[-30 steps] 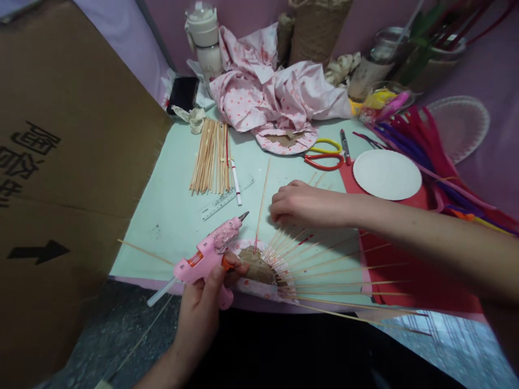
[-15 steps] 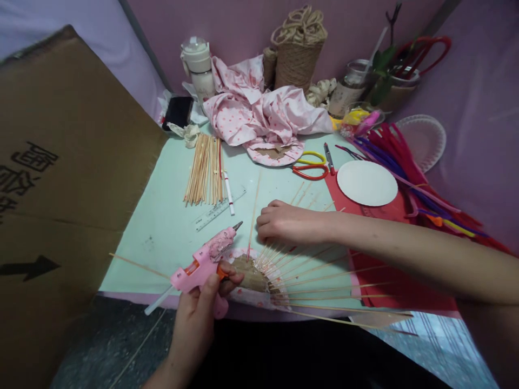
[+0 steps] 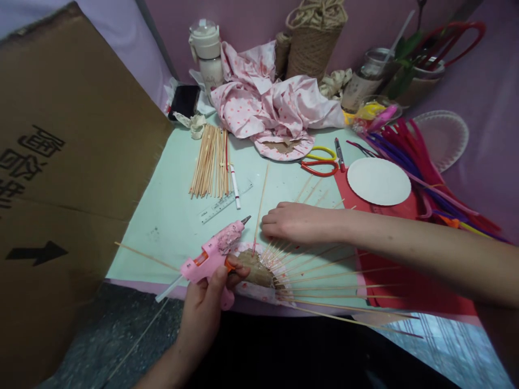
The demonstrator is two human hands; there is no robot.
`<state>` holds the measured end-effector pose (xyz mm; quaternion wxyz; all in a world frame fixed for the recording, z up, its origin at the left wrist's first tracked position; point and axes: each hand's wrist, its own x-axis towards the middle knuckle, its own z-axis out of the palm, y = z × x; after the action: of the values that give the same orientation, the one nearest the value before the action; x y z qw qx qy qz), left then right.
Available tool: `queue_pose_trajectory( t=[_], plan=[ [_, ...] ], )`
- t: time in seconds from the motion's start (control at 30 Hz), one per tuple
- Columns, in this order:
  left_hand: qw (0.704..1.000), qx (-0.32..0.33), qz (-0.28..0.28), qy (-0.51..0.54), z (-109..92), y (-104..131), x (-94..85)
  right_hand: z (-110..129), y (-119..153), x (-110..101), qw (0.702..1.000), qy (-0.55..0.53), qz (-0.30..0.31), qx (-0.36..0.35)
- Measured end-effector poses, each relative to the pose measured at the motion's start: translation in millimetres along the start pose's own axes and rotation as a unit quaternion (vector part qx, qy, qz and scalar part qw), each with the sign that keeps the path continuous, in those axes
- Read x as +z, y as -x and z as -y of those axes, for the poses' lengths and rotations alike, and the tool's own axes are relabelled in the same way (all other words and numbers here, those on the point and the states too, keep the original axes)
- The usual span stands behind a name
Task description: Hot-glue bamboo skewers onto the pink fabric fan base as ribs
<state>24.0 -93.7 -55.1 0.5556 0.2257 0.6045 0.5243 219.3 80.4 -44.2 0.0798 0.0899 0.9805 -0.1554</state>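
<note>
My left hand (image 3: 208, 302) is closed round the handle of a pink hot glue gun (image 3: 211, 262), fingers near its orange trigger. Its metal nozzle points up and right, and a clear glue stick juts from the rear. Below and beside the gun lies a cardboard disc (image 3: 253, 267) edged with spotted pink fabric. Thin wooden sticks (image 3: 324, 273) fan out from it to the right, one stands out towards the back, and another points left. My right hand (image 3: 298, 222) rests low over the upper sticks with fingers curled. Its fingertips are hidden, so what they grip cannot be seen.
Behind my hands lie a bundle of sticks (image 3: 211, 162), a clear ruler (image 3: 221, 208), a white pen (image 3: 235, 186), scissors (image 3: 320, 167) and crumpled spotted fabric (image 3: 279, 108). A white paper plate (image 3: 379, 181) sits on red sheets at right. A large cardboard box (image 3: 73, 189) stands at left.
The camera view has shifted slightly, so everything appears a little further right and mostly higher. Both hands and the glue gun keep about the same place over the disc and sticks.
</note>
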Motion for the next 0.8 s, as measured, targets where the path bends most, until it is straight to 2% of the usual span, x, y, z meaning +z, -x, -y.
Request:
queue_pose_trajectory(
  t=[0.3,0.8],
  plan=[
    [0.998,0.006,0.029,-0.05,1,1,-4.0,-10,-2,-5,0.991,-0.136,0.006,-0.021],
    [0.997,0.009,0.011,-0.081,0,5,-1.3,-6,-12,-3,0.996,-0.09,0.002,-0.021]
  ],
)
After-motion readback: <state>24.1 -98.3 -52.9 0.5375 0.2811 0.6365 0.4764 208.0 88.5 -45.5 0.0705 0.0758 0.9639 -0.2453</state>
